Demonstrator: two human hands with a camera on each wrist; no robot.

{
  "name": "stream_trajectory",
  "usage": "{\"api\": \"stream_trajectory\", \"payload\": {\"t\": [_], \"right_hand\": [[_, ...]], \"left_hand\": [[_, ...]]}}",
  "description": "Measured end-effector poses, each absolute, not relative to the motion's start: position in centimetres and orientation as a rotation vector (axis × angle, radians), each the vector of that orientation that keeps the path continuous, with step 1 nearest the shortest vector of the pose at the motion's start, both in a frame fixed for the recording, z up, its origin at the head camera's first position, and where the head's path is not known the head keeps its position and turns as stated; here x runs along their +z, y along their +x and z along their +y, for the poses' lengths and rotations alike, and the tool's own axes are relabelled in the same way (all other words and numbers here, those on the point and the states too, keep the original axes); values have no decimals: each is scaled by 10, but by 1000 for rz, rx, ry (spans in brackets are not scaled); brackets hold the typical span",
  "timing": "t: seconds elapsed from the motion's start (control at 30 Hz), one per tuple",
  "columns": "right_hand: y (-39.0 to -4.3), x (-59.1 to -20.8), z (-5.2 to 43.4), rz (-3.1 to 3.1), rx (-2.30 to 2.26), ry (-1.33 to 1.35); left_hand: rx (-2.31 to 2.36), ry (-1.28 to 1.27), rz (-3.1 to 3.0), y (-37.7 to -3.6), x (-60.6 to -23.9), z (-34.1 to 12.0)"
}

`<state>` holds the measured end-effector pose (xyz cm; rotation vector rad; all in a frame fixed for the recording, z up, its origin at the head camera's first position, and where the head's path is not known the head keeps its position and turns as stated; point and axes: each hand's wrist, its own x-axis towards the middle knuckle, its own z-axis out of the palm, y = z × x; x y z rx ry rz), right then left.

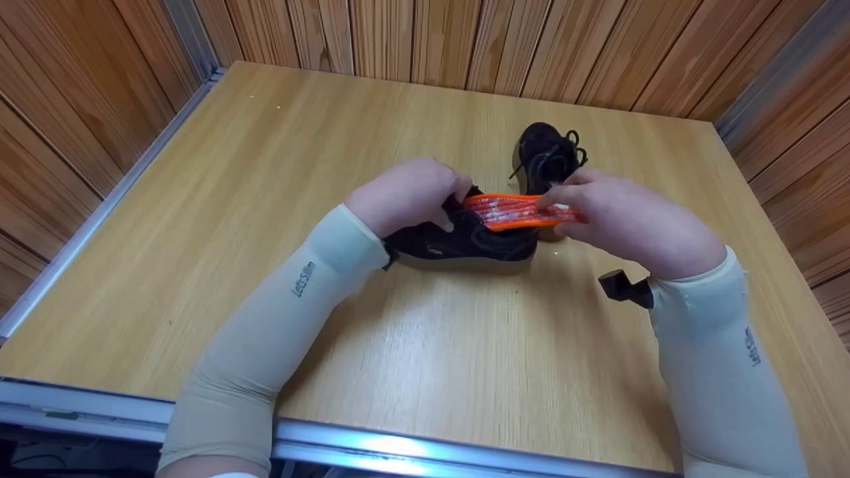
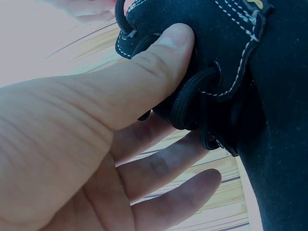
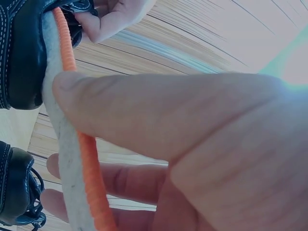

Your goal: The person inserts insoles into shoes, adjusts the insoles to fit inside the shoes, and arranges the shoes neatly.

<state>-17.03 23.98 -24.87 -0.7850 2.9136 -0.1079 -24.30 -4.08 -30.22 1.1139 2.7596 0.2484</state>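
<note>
Second shoe (image 1: 546, 156) blocks behind hands; bare table (image 1: 279, 153) open left, front; walls (image 1: 80, 86) hem sides.

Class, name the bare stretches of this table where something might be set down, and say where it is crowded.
Bare: the table left of the near shoe, and the near strip between the sleeves. Crowded: centre-right, where both hands, the orange insole and the far shoe cluster.

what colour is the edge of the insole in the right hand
Orange, around a pale middle; the insole shows best in the head view.

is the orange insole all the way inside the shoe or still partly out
Partly out. The right hand pinches the orange insole outside the black shoe; only its far end meets the opening.
</note>
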Motion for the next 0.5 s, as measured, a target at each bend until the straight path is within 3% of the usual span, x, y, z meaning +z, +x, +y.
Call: {"api": "stream_trajectory", "payload": {"t": [0.5], "right_hand": [[-172, -253, 233, 2892, -118, -761]], "left_hand": [[264, 1100, 2754, -242, -302, -42]]}}
